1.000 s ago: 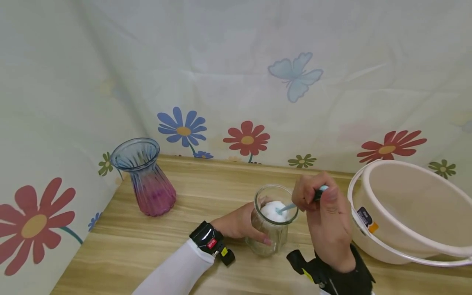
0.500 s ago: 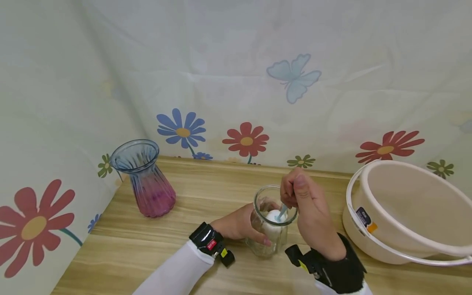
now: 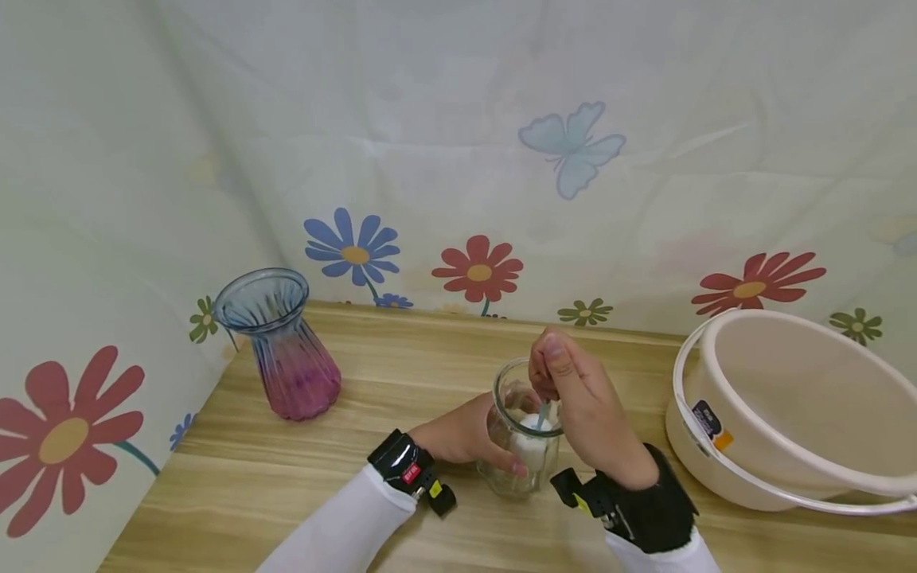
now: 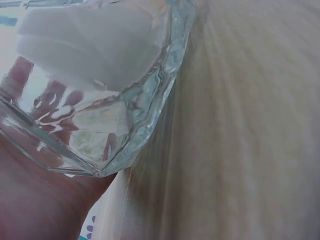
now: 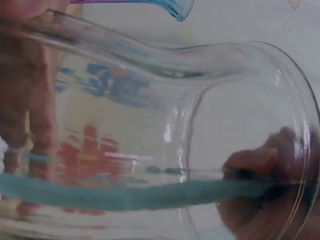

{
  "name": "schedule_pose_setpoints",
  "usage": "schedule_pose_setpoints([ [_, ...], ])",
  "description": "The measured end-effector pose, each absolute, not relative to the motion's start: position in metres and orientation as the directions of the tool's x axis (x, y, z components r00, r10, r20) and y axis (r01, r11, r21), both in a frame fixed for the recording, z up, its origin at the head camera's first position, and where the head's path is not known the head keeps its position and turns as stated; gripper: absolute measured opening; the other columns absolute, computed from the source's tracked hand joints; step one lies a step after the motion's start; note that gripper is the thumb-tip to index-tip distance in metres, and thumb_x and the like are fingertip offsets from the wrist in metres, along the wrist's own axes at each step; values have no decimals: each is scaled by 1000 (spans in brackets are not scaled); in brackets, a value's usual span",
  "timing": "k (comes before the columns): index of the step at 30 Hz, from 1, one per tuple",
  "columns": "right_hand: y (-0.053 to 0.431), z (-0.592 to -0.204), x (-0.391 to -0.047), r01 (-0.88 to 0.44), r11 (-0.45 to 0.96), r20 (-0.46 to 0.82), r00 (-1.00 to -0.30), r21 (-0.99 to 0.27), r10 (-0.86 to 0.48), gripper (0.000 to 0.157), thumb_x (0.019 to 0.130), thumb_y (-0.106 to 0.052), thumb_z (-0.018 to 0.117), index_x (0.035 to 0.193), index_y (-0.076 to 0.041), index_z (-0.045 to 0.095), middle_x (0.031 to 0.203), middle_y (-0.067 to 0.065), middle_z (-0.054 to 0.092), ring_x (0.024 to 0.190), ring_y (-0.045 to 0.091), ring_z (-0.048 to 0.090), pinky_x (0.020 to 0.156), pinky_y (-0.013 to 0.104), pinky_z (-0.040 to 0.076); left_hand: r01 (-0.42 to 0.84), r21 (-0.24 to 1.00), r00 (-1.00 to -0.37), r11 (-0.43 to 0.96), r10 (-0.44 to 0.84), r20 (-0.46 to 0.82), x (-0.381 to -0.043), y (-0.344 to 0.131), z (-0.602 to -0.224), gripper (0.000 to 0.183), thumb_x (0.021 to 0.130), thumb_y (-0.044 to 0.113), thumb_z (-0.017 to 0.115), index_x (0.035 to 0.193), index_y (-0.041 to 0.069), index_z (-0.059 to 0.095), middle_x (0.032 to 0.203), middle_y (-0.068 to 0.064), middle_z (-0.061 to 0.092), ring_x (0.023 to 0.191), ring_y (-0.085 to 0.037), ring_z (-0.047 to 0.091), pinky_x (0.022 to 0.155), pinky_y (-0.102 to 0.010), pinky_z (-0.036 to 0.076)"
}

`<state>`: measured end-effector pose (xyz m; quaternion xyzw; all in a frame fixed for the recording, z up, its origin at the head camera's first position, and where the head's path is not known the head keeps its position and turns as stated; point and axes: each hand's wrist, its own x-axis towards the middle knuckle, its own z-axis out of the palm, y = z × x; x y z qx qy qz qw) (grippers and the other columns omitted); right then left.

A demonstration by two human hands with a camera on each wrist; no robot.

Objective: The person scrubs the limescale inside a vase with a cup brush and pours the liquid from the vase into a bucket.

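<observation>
A clear glass jar (image 3: 542, 473) stands upright on the wooden table, and my left hand (image 3: 466, 434) grips its side. With my right hand (image 3: 586, 410) I hold the light blue handle (image 3: 543, 414) of a sponge bottle brush just above the jar's rim. Inside the jar sits its white sponge head (image 3: 530, 447). In the left wrist view the sponge (image 4: 90, 45) shows through the glass, with fingers of the left hand behind the wall. The right wrist view sees the bluish handle (image 5: 125, 196) running through the jar's neck, the right hand (image 5: 262, 187) beyond.
A ribbed glass vase (image 3: 297, 362), blue above and pink below, stands at the back left. On the right is a cream bucket (image 3: 745, 469) with its handle down. A flower-printed curtain (image 3: 430, 159) rises behind the table (image 3: 372, 350).
My right hand has moved left and closer over the jar's mouth, pushing the sponge head deeper into the jar. The left hand and jar stay in place.
</observation>
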<state>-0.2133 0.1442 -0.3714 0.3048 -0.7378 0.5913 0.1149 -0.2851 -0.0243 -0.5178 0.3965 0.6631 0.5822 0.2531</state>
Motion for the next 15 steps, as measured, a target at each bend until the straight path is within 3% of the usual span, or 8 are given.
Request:
schedule_pose_setpoints([
  [9,145,-372,-215,-593,112,538,-782,-797,-314,38,114,-9,23,82,-2,44,68,8,35,59,23,36,53,34,33,241,970,-565,29,817,116,-284,-24,-515,81,77,43,90,143,25,46,141,7,53,131,-7,50,118,-31,35],
  [15,149,-372,-216,-567,90,519,-798,-819,-305,43,114,-17,19,91,2,50,73,9,40,64,27,40,59,40,37,242,970,-555,30,824,113,-285,-26,-516,80,80,42,88,146,28,45,145,8,52,136,-8,47,121,-34,32],
])
